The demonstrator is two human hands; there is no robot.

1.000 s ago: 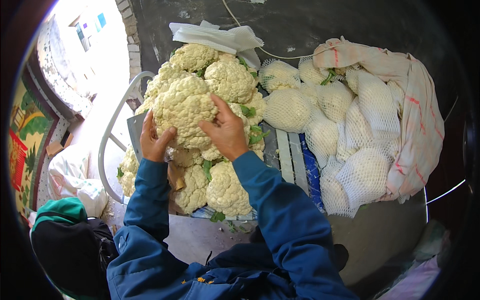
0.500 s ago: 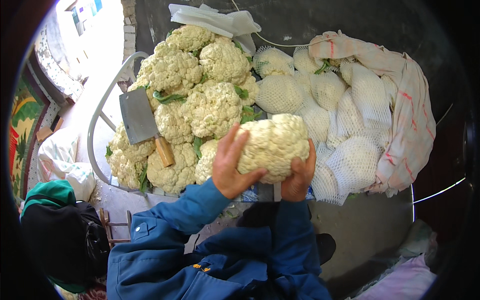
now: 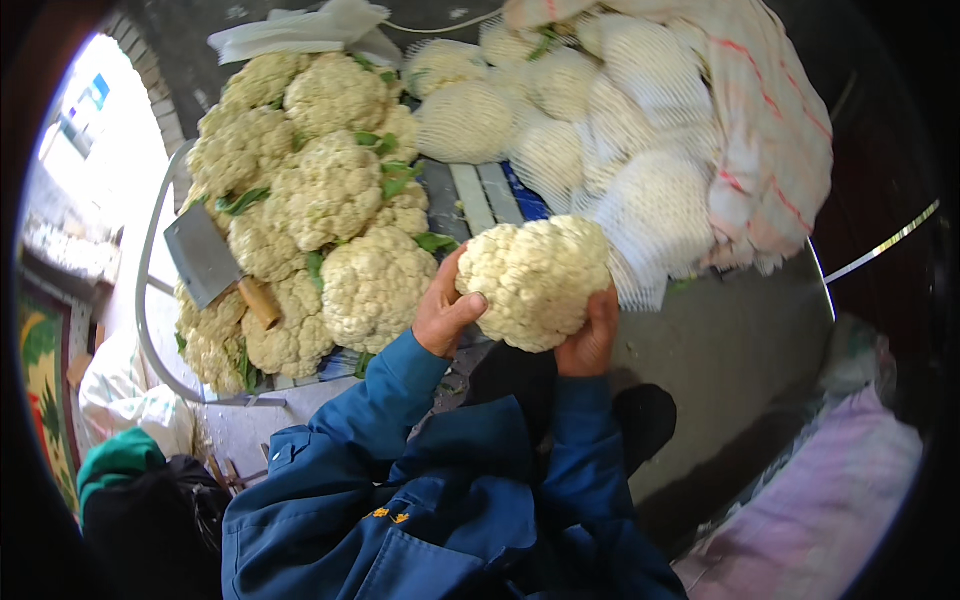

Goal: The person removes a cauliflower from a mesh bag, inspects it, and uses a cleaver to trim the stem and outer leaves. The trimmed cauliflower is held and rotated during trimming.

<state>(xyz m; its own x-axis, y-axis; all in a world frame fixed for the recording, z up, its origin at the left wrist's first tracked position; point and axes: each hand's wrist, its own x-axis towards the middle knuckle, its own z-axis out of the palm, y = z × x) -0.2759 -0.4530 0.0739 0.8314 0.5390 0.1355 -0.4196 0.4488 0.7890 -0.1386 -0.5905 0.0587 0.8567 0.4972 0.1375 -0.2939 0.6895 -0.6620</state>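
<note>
Between my two hands I hold a pale cream cauliflower (image 3: 535,280) in front of my body, at the near edge of the table. My left hand (image 3: 443,305) grips its left side, thumb on the front. On its right side is my right hand (image 3: 592,335), whose fingertips are partly hidden behind the head. To the left lies a heap of bare cauliflowers (image 3: 325,190) with some green leaves. A cleaver (image 3: 205,258) with a wooden handle rests on that heap. Farther right, several cauliflowers in white foam nets (image 3: 655,205) are piled together.
A cloth with red stripes (image 3: 770,130) drapes the netted pile's right side. White foam nets (image 3: 300,30) lie behind the bare heap. A grey metal tube frame (image 3: 150,290) curves along the left. A pinkish sack (image 3: 810,500) sits at lower right, a dark bag (image 3: 150,510) at lower left.
The view has shifted, so the heaps sit farther left and higher. The cauliflower has come nearer my body and turned in my hands. Slats of the table now show between the heaps.
</note>
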